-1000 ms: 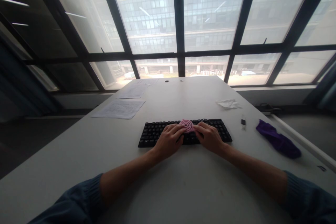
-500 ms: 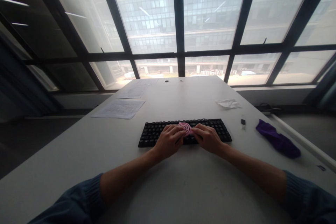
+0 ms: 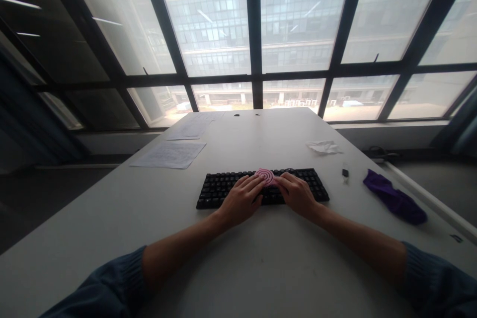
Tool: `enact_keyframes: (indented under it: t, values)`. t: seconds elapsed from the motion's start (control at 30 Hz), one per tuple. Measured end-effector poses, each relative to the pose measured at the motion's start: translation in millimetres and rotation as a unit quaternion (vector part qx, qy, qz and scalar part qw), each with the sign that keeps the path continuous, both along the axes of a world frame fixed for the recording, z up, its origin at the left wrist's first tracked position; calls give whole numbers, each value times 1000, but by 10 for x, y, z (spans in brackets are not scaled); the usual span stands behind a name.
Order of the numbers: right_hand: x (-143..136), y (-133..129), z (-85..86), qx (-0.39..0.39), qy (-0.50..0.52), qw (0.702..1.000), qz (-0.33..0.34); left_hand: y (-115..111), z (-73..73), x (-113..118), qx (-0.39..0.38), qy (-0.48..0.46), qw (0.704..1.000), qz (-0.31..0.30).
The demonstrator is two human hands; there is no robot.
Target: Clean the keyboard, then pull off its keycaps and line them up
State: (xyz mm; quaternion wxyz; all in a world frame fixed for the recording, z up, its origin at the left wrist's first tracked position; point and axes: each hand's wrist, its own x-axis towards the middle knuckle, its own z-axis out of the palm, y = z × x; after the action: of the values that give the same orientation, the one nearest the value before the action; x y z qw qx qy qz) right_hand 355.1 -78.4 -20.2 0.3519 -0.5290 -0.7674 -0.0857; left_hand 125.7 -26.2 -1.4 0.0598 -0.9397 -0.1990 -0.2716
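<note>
A small pink disc with concentric rings (image 3: 266, 176) is over the middle of a black keyboard (image 3: 214, 190). My left hand (image 3: 242, 198) comes from the left, its fingers fairly straight and close together, with the fingertips on the disc's lower left edge. From the other side, my right hand (image 3: 296, 192) pinches the right edge of the disc between thumb and fingers. Both hands are above the keys and hide part of the keyboard's front. I cannot tell whether the disc rests on the keys or is held just above them.
On the white table (image 3: 238, 268), printed sheets (image 3: 169, 154) lie at the left. To the right are a crumpled tissue (image 3: 323, 147), a small black object (image 3: 345, 173) and a purple cloth (image 3: 395, 198). Large windows (image 3: 218, 20) stand beyond the far edge.
The disc has shifted slightly away from me and to the right. My left fingers have straightened along its edge, and my right hand has moved a little to the right.
</note>
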Motion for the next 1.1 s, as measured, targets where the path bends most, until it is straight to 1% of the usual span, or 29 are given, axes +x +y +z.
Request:
enact_keyframes:
  t: [0.23, 0.5, 0.73, 0.9, 1.03, 1.1]
  values:
    - [-15, -15, 23, 1, 0, 1000, -3, 8, 4, -7, 5, 4, 1000, -4]
    - [-25, -46, 34, 10, 3, 1000, 12, -10, 49, 3, 6, -49, 998, -34]
    - [-10, -65, 43, 14, -6, 998, 63, -36, 82, 10, 3, -56, 998, -37]
    - [79, -123, 12, 16, -7, 995, 95, -33, 54, 6, 16, -54, 997, -51]
    - [165, -181, 19, 8, -1, 992, 129, -20, 18, 3, 21, -38, 996, -74]
    - [184, -189, 22, 8, -2, 991, 134, -9, 6, 1, 19, -34, 996, -83]
